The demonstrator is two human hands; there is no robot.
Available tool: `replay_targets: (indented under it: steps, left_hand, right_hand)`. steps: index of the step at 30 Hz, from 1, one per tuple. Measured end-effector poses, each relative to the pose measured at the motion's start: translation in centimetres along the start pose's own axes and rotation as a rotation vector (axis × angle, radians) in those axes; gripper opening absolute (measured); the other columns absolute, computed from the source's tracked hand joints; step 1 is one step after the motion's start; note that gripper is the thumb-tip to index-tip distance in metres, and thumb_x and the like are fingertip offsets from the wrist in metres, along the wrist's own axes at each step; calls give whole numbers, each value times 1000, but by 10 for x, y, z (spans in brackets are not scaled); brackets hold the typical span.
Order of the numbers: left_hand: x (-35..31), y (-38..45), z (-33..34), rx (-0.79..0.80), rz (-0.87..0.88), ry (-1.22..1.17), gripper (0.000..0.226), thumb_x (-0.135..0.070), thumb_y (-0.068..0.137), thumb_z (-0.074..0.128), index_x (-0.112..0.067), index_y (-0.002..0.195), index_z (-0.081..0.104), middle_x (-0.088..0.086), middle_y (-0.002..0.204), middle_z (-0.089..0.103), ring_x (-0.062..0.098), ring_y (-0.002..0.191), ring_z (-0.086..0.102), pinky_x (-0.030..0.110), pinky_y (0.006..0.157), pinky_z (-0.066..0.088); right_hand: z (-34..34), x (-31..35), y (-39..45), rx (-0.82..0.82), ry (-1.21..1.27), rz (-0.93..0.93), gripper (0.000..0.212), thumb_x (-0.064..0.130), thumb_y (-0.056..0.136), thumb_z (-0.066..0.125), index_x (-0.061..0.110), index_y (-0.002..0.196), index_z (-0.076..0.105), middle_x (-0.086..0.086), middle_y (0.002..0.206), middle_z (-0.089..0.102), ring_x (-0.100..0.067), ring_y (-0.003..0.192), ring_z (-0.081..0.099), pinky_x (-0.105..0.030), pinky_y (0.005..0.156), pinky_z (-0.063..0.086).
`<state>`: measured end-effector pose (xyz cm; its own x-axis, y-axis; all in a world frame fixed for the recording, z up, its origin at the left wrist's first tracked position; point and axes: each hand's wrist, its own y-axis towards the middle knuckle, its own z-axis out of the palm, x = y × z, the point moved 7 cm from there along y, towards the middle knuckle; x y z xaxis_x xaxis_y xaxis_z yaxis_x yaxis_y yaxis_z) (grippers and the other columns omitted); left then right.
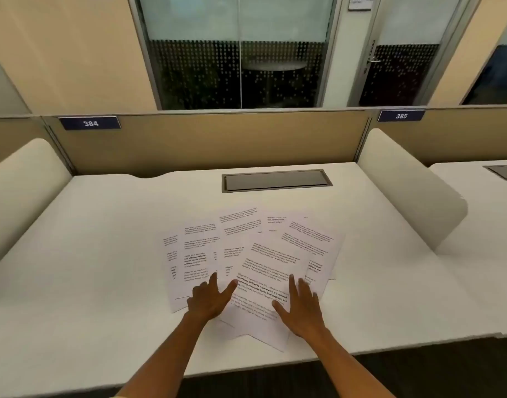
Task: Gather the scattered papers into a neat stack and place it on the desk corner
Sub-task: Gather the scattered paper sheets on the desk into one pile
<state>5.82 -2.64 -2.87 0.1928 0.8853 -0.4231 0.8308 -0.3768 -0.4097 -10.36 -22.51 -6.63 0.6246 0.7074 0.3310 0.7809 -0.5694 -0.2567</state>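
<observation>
On the desk [102,254], gathering had barely begun
Left hand [209,300] and right hand [299,307] lay flat, fingers spread, on the fanned papers [255,254] mid-desk; sliding them inward to square the edges seemed next

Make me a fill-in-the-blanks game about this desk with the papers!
1. The papers lie fanned out on the white ____.
2. Both hands, left hand and right hand, rest flat on the ____.
3. The blue sign on the left reads ____.
4. The grey hatch lies ____ the papers, nearer the partition.

Missing words: desk; papers; 384; behind
</observation>
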Motion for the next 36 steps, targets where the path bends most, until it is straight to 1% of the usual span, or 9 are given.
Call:
replay_targets:
  steps: [5, 9, 15, 19, 22, 26, 30, 33, 36]
  left_hand:
    - [-15, 14, 8, -23, -107, -51, 91, -77, 80, 38, -23, 151, 19, 14, 153, 34, 38, 142, 30, 57, 110, 30]
    - [-28, 23, 5, -65, -123, -160, 88, -69, 84, 47, -18, 150, 21, 15, 152, 36, 37, 141, 31, 52, 113, 29]
    - [-31, 29, -6, -226, -228, -358, 81, -58, 84, 58, -15, 146, 29, 19, 145, 41, 39, 134, 38, 52, 108, 35]
    - [-27, 35, -10, -289, -292, -475, 76, -53, 83, 63, -14, 142, 34, 21, 140, 43, 40, 129, 42, 51, 103, 39]
    - [-25, 40, -11, -316, -290, -636, 70, -48, 84, 65, -13, 137, 37, 21, 136, 44, 37, 123, 48, 47, 101, 44]
    - [-26, 46, -12, -292, -294, -717, 68, -48, 83, 65, -14, 135, 36, 17, 128, 51, 32, 112, 55, 41, 88, 51]
    - [-25, 55, -15, -249, -334, -644, 67, -52, 83, 62, -16, 132, 34, 15, 126, 55, 36, 119, 50, 52, 99, 46]
    - [-23, 56, -16, -208, -379, -464, 74, -51, 83, 60, -14, 138, 27, 19, 136, 45, 39, 128, 39, 55, 105, 37]
    - [-24, 56, -14, -190, -394, -418, 77, -46, 84, 60, -13, 142, 21, 21, 139, 37, 39, 130, 34, 54, 105, 35]
  right_hand:
    - [5, -2, 17, -70, -50, -70, 87, 71, 89, 24, 25, 154, -9, -7, 164, -8, -26, 152, -4, -43, 121, -3]
    - [7, 2, 30, -63, -69, -155, 74, 66, 92, 27, 27, 154, 15, -9, 164, -6, -25, 152, -7, -40, 120, -8]
    - [3, 9, 46, -24, 10, -205, 62, 61, 94, 33, 30, 147, 38, -2, 164, 8, -18, 152, 4, -34, 122, 4]
    - [3, 17, 54, 42, 73, -193, 61, 64, 92, 37, 33, 144, 42, 7, 164, 9, -15, 151, 7, -34, 121, 16]
    - [5, 26, 55, 65, 114, -188, 62, 66, 90, 38, 34, 144, 43, 10, 163, 9, -13, 151, 8, -34, 121, 16]
    - [9, 35, 56, 62, 146, -177, 61, 66, 90, 41, 34, 142, 45, 12, 163, 10, -11, 151, 7, -32, 121, 13]
    - [5, 39, 58, 33, 160, -163, 58, 64, 89, 44, 34, 138, 49, 12, 162, 15, -10, 150, 9, -31, 121, 12]
    - [0, 40, 57, 1, 163, -146, 53, 61, 90, 48, 34, 135, 53, 9, 162, 17, -13, 150, 12, -33, 121, 12]
    - [-15, 32, 58, -156, 211, 11, 54, 56, 90, 51, 28, 136, 51, -1, 159, 25, -20, 145, 24, -38, 119, 24]
